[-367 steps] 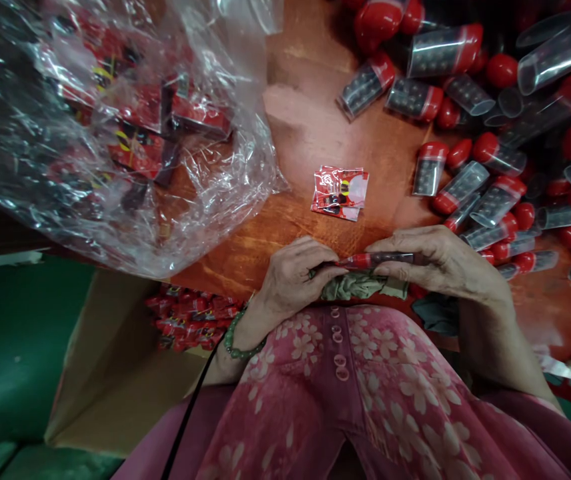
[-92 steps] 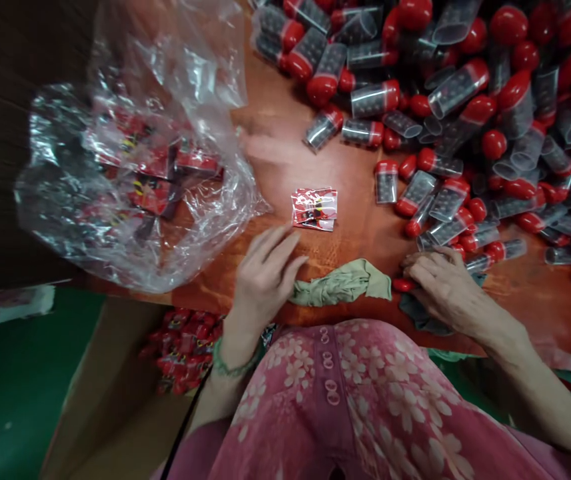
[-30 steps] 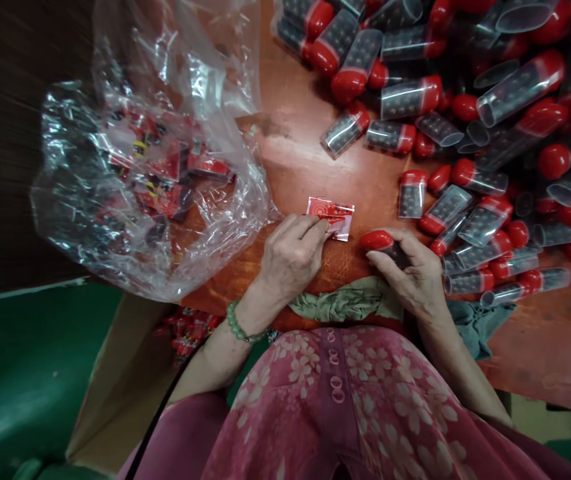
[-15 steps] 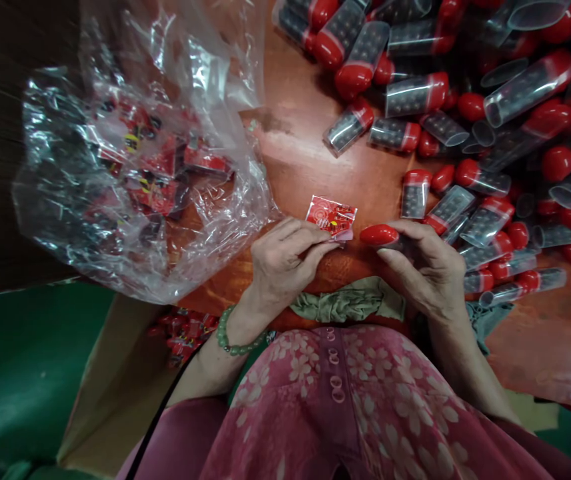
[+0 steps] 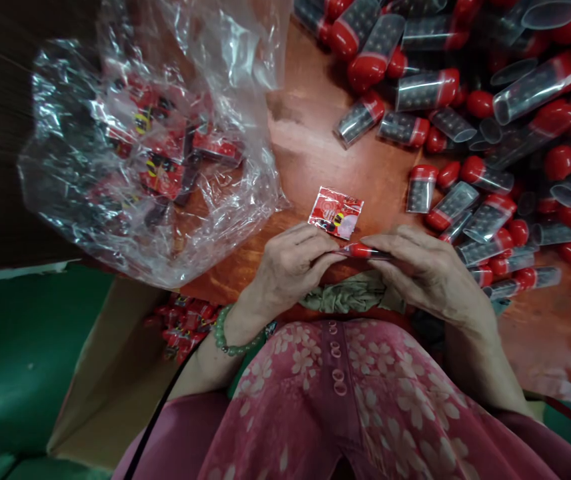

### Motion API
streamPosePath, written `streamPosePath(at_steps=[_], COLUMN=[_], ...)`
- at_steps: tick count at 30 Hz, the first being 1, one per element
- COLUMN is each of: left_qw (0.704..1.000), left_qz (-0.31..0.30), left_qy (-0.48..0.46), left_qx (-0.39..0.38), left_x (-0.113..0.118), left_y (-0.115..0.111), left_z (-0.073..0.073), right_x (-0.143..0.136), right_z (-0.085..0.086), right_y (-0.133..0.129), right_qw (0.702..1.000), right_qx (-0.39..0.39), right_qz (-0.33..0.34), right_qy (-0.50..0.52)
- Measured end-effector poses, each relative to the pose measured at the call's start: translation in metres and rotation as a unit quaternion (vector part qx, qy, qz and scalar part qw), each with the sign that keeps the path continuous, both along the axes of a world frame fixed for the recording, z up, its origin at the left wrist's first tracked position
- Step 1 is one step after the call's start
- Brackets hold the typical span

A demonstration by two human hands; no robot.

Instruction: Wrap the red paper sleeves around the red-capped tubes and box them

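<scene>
— Where's the red-capped tube [image 5: 365,251]?
— At the worktop's [image 5: 315,153] near edge, pinched between both hands: left hand [image 5: 290,267] at its cap end, right hand [image 5: 428,270] closed around the body.

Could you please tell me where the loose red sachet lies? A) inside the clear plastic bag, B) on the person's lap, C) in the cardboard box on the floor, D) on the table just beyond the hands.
D: the sachet lies flat on the table, just past the left hand and right hand.
</scene>
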State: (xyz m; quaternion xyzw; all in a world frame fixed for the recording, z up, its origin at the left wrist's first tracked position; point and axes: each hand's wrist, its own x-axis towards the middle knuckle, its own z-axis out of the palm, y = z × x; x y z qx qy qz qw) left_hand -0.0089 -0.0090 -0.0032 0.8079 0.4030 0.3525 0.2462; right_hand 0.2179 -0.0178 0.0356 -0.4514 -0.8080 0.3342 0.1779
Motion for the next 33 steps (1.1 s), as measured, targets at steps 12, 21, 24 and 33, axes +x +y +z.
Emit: streamPosePath(at_steps=[12,21,24,33], left_qw=[0.997,0.987,0.981,0.952], left_qz=[-0.031,-0.074,-0.097,-0.102], left_qy=[-0.013,0.003,0.000,-0.028], left_qx=[-0.074,-0.144,-0.168,-0.286], left_x=[-0.001,-0.007,-0.008,-0.008], left_y=[-0.009,-0.007,-0.005,-0.003], left_z=[-0.009,-0.011,-0.010,0.001], right_x=[0.004,-0.003,-0.005,-0.009], right_z=[0.004,0.004,0.005,0.002], right_y=[0.017,0.027,0.029,0.023], right_qw=[0.986,0.980,0.977,0.978], right_qx=[-0.103,-0.129,-0.141,-0.157], right_qz=[0.115,0.148,0.158,0.129], right_qy=[-0.061,-0.012,0.002,0.042])
